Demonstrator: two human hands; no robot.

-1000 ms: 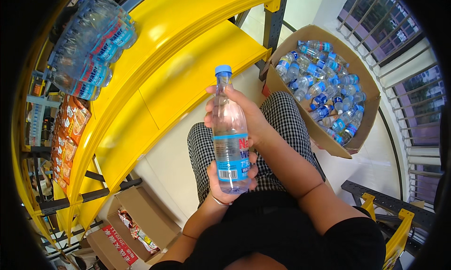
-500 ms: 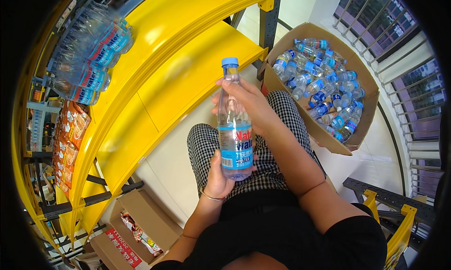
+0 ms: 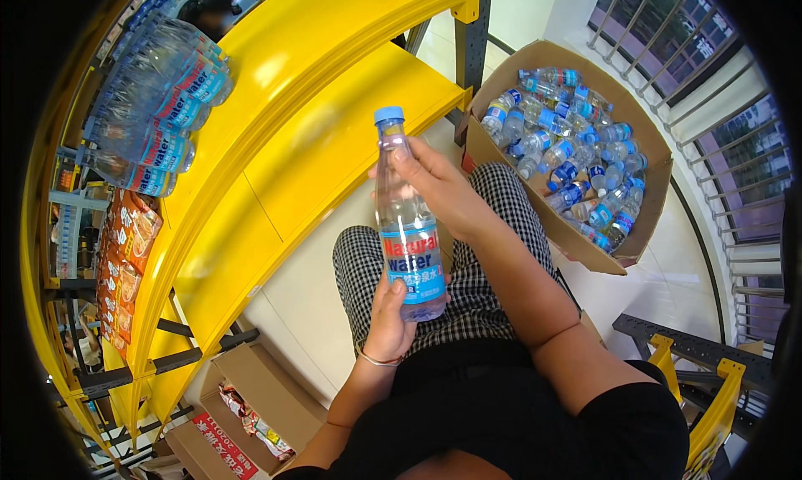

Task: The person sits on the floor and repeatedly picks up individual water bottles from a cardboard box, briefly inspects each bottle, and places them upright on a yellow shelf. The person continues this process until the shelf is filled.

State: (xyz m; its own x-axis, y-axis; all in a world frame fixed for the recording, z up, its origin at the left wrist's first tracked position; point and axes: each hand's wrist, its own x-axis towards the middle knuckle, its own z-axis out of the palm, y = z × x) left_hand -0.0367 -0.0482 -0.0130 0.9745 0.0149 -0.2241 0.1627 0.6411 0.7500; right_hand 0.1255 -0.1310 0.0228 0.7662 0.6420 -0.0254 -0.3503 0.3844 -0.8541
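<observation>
Turned since the earlier frame, our clear plastic water bottle (image 3: 409, 229) now shows us the front of its blue-and-white label instead of the barcode, and it has shifted slightly left. Both our hands are closed on it. Our left hand (image 3: 391, 323) cups the lower body, thumb along the label, probably to bear the base; our right hand (image 3: 434, 183) wraps the shoulder below the blue cap (image 3: 388, 114), which seems to keep the neck steady and leaves the cap uncovered. We hold it in front of our checked trousers (image 3: 520, 229), cap pointing away from us and tilted a little left, an angle that suits reading the label. We cannot tell whether any liquid is inside.

Beyond our left arm, an open carton (image 3: 271, 392) holds colourful packets (image 3: 251, 417), its walls presumably keeping them together. To our right, a large cardboard box (image 3: 656, 204) contains loose bottles (image 3: 576, 146) lying every which way, as if tossed in rather than arranged. Ahead, on the yellow shelf (image 3: 284, 71), a pack of water bottles (image 3: 167, 104) stands bundled near orange snack packets (image 3: 129, 271), likely grouped by kind. Farther off are the barred windows (image 3: 660, 54).
</observation>
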